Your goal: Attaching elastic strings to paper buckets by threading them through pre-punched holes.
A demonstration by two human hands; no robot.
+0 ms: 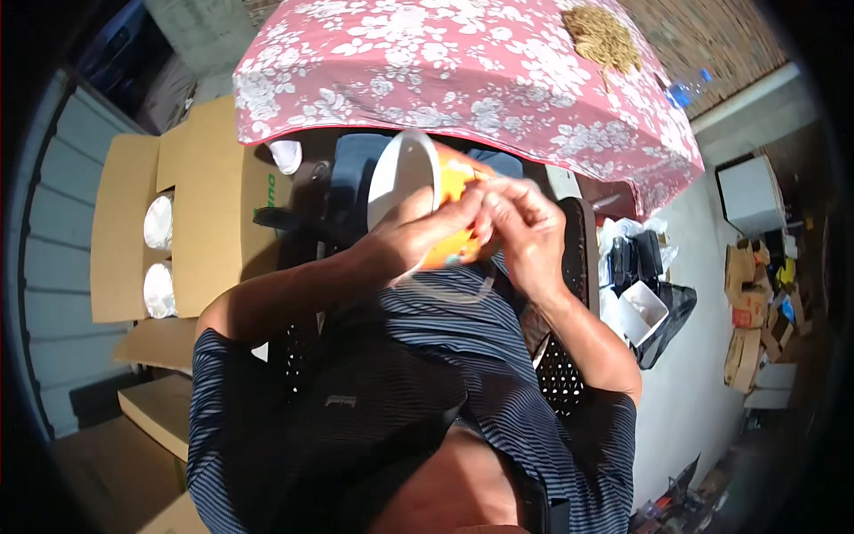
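A paper bucket (398, 171), white inside and orange with a printed pattern outside, is tilted on its side in front of my chest, its mouth facing left. My left hand (411, 235) is closed on it, reaching across the rim with the fingers toward the orange wall. Against that wall my right hand (531, 238) has its fingertips drawn together in a pinch. Whatever lies between them is too small and blurred to make out. Below the bucket hangs a thin, pale, curved handle (445, 297), smeared by motion. The bucket's base is hidden behind my right hand.
Ahead stands a table with a pink floral cloth (427, 58), bearing a yellowish fibrous bundle (600, 37). A cardboard box (209, 205) with white round-ended items (158, 290) is at my left. To the right, a white container (642, 313) and black items lie on the floor.
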